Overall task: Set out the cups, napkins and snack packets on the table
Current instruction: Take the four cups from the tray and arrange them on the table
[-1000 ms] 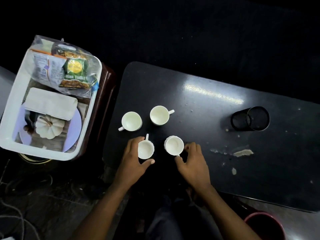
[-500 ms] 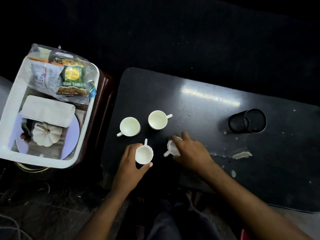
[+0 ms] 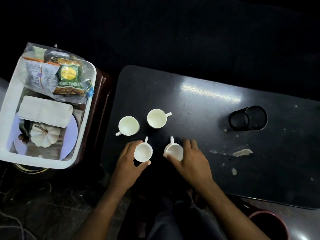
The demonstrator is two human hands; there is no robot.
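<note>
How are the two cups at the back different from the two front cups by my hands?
The back cups stand free, handles pointing sideways; the front cups are each held by a hand, left hand, right hand, handles pointing away. Back ones look larger. All four are white, upright, empty.

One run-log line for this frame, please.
cups: four on table | left hand: grips near-left cup | right hand: grips near-right cup | napkins, snack packets: in white tray

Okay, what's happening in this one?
A person is arranging four white cups on a black table. The left hand cradles one near cup, the right hand holds the other. Napkins and snack packets are in the white tub alongside, not yet set out.
</note>
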